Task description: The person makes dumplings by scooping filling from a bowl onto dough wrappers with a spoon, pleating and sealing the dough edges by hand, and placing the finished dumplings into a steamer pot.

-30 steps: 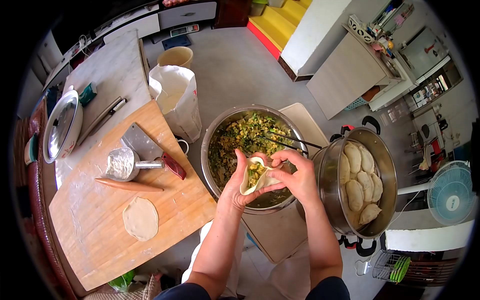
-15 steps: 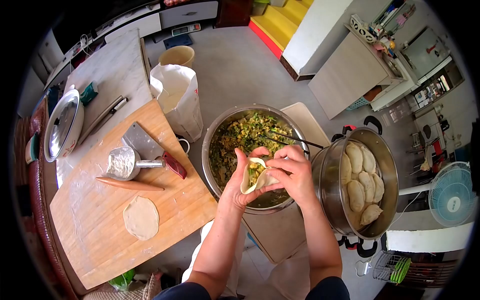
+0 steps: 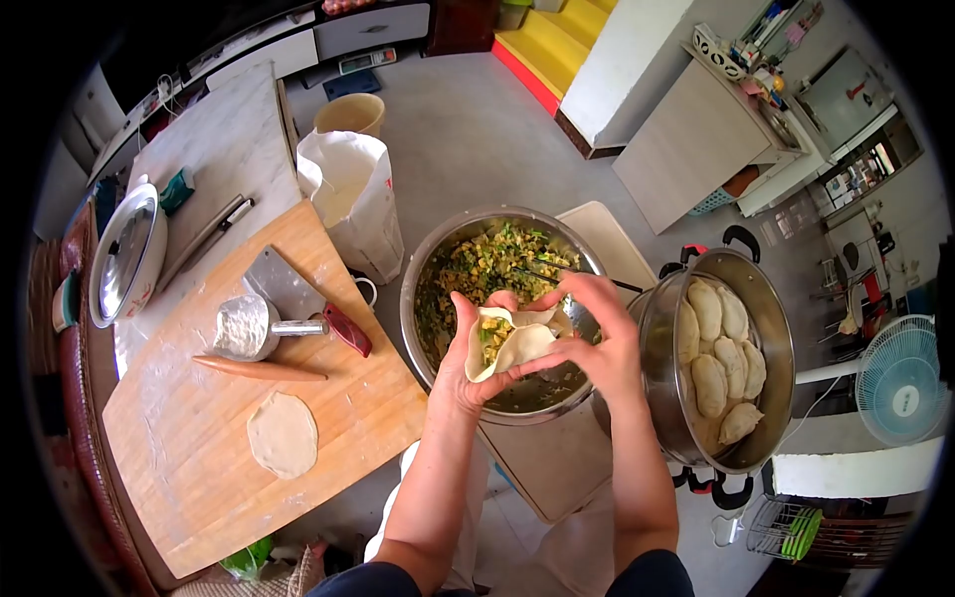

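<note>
Your left hand (image 3: 460, 366) is cupped under the pale, partly folded dough wrapper with yellow-green filling (image 3: 509, 341), and holds it. Your right hand (image 3: 605, 343) has its thumb and finger at the wrapper's right side; whether they pinch it, you cannot tell. The wrapper is above the round steel bowl of chopped filling (image 3: 426, 261).

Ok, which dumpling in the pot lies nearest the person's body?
The single dumpling at the near end of the pot. It is the lowest in the picture; all the other dumplings sit farther from the body.
</note>
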Action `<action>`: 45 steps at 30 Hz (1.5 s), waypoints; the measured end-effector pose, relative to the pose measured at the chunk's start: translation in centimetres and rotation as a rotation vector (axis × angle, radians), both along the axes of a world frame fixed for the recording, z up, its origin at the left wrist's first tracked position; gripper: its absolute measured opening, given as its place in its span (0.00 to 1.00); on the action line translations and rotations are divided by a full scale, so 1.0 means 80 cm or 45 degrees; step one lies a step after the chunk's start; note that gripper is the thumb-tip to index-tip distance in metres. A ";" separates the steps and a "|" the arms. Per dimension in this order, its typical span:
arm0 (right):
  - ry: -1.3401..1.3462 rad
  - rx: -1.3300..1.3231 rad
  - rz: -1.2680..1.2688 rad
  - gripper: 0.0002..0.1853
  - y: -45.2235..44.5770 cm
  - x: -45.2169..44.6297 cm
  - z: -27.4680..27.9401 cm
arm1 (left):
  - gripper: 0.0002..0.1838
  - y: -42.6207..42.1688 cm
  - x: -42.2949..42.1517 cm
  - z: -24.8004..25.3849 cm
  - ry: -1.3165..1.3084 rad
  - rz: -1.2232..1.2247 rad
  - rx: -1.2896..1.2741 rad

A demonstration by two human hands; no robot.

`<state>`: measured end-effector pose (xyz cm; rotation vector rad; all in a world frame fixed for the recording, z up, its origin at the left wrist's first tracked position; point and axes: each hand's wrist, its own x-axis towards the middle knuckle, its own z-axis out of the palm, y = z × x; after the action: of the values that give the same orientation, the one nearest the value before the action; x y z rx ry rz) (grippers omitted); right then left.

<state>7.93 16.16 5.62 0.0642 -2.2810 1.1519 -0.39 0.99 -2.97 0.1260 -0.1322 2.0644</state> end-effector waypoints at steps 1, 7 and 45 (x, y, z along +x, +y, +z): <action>-0.194 -0.556 -0.021 0.43 0.000 0.008 -0.008 | 0.33 0.000 0.000 0.006 -0.004 0.012 0.015; -0.684 -1.497 0.545 0.51 0.018 0.031 -0.074 | 0.38 0.003 0.001 0.007 -0.058 -0.063 0.151; -0.495 -1.372 0.216 0.25 0.015 0.048 -0.090 | 0.44 -0.012 0.005 0.018 0.991 0.011 -0.766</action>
<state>11.80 17.36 -1.56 -0.4158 -1.6527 2.4900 0.03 0.02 -1.53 0.5349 0.9505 1.8386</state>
